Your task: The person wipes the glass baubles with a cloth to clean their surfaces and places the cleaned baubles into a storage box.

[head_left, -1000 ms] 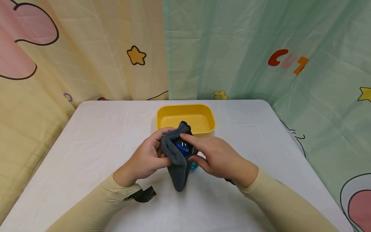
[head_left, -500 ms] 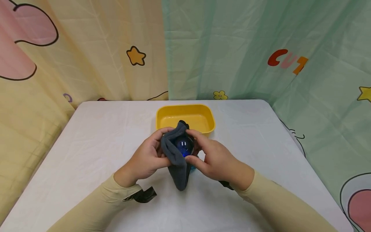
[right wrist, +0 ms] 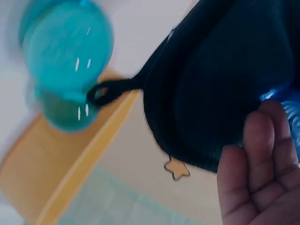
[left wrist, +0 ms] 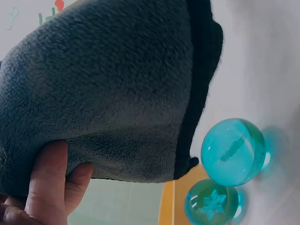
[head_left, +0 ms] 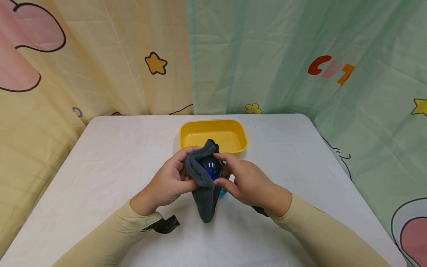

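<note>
My left hand (head_left: 168,181) grips a dark grey fleecy cloth (head_left: 206,204) with black edging, fingers and thumb curled on it. Against the cloth's folded inner side sits a clear dark-blue ball (head_left: 213,168). The thumb and fingers of my right hand (head_left: 251,181) hold that ball from its right side. In the left wrist view the cloth hides most of my left hand. A small black loop (right wrist: 112,90) sticks out from the cloth's edge in the right wrist view. The two hands are close together above the table, in front of the yellow tray.
A turquoise ball (left wrist: 233,152) and a greenish ball (left wrist: 211,202) with a snowflake shape lie on the table close by, mostly hidden behind the cloth in the head view. The yellow tray (head_left: 245,142) stands behind the hands on the white table (head_left: 133,137). Patterned curtains hang around.
The right fingers and thumb have shifted on the blue ball, and a different side of it shows. The cloth's lower tip has swayed slightly. The left hand has stayed in place.
</note>
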The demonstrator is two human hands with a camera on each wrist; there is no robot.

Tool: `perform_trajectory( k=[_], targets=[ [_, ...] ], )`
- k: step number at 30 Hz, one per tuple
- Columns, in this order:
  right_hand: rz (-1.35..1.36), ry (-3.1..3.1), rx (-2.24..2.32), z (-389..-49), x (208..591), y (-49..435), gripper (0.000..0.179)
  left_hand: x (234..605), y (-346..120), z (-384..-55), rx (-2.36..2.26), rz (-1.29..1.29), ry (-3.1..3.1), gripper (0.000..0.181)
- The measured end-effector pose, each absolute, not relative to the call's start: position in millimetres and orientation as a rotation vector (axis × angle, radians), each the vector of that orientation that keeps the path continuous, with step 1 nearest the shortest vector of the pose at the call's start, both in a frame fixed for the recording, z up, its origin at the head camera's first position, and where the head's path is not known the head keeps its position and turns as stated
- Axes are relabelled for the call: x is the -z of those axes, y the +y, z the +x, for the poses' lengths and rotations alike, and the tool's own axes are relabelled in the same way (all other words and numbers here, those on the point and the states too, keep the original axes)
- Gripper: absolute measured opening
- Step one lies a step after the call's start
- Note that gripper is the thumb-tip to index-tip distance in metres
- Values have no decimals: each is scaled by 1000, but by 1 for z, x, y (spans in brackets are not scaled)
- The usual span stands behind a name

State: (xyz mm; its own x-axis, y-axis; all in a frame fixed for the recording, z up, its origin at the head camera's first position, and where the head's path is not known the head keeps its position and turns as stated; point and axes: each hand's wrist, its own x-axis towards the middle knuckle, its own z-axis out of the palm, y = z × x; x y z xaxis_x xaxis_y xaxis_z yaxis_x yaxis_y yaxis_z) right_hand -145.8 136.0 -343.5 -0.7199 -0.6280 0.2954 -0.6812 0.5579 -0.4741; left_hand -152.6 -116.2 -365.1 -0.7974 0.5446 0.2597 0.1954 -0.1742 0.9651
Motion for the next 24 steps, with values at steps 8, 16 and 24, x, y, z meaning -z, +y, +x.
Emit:
perform_trajectory(
  k=[8, 16, 24],
  targets=[
    [1015, -2706, -1135, -144, 349, 133, 52, 367, -116, -152, -2025, 857, 1873, 71],
    [1282, -2576, -721, -147, 344, 138, 82, 363, -119, -154, -2067, 832, 1854, 72],
    [1282, -2482, -572, -152, 344, 140, 74, 362, -117, -152, -2061, 835, 1832, 71]
  ],
)
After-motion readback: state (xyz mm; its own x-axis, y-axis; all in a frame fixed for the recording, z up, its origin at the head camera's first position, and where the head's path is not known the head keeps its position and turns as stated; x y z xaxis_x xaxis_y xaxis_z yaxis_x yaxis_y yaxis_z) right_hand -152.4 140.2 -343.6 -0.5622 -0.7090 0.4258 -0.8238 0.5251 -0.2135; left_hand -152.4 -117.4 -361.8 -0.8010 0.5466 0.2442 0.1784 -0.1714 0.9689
